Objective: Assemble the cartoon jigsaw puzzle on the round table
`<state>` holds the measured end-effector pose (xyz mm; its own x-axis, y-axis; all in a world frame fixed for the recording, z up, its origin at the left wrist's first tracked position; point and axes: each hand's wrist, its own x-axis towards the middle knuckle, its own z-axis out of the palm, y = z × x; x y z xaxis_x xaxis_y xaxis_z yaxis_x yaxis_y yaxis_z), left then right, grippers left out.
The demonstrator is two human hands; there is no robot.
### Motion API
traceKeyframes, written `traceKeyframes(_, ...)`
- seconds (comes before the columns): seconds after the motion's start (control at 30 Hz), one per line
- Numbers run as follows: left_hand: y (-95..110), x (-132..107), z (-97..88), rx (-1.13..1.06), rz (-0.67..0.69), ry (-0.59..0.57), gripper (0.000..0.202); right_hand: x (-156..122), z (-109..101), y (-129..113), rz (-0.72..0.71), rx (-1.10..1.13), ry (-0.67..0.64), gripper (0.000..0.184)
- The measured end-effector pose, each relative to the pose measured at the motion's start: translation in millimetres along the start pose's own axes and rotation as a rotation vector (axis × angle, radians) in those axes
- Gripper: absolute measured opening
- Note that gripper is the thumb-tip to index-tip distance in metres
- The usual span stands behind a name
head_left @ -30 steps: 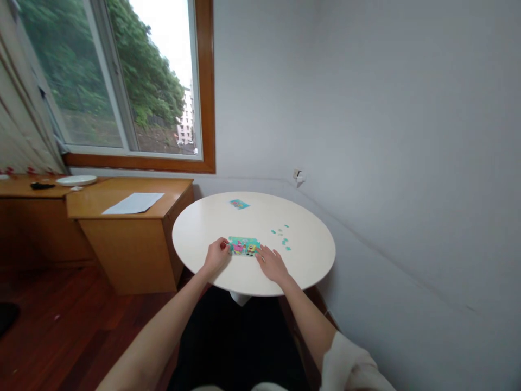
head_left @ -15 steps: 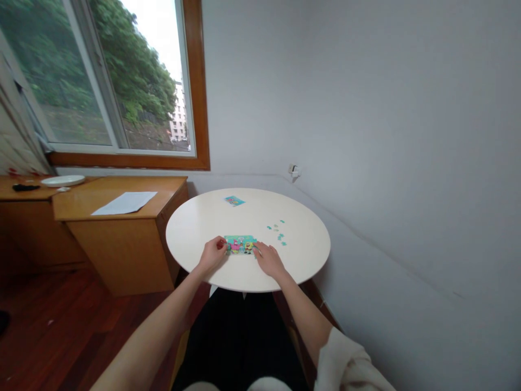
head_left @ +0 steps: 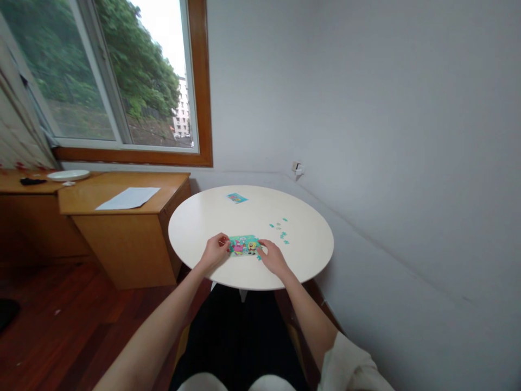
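Note:
A partly assembled jigsaw puzzle (head_left: 244, 246) with pink and yellow cartoon figures on a teal ground lies flat near the front of the round white table (head_left: 203, 217). At its left edge, my left hand (head_left: 215, 250) has its fingers curled together in a pinch; what lies between them is too small to make out. My right hand (head_left: 273, 257) rests by the puzzle's right edge, thumb and forefinger apart and touching that side. Just below the right thumb is a small teal puzzle piece (head_left: 259, 258). Several loose puzzle pieces (head_left: 284, 235) are scattered farther right.
Toward the back of the table lies a small teal picture card (head_left: 236, 198). On the left, a wooden desk (head_left: 122, 239) holds a sheet of paper (head_left: 129, 199) and a white plate (head_left: 68, 175). A wall with a socket (head_left: 298, 168) stands close on the right.
My right thumb and forefinger have spread a little at the puzzle's edge, and a small piece now shows below the thumb. My left hand stays at the left edge. The view has shifted slightly.

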<state>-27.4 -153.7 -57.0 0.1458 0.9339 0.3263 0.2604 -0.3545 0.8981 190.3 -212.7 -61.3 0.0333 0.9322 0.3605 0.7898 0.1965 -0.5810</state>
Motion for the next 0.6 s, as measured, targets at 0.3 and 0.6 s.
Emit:
traceKeyframes(0.3, -2, 4, -4.4, -0.05, -0.015, 0.06, 0.022, -1, 3, 5, -0.07, 0.061, 0.04, 0.047)
traceKeyframes(0.6, -9, 7, -4.1, -0.014, 0.007, 0.041, 0.023, -19, -3, 2, 0.046, -0.086, 0.087, 0.039)
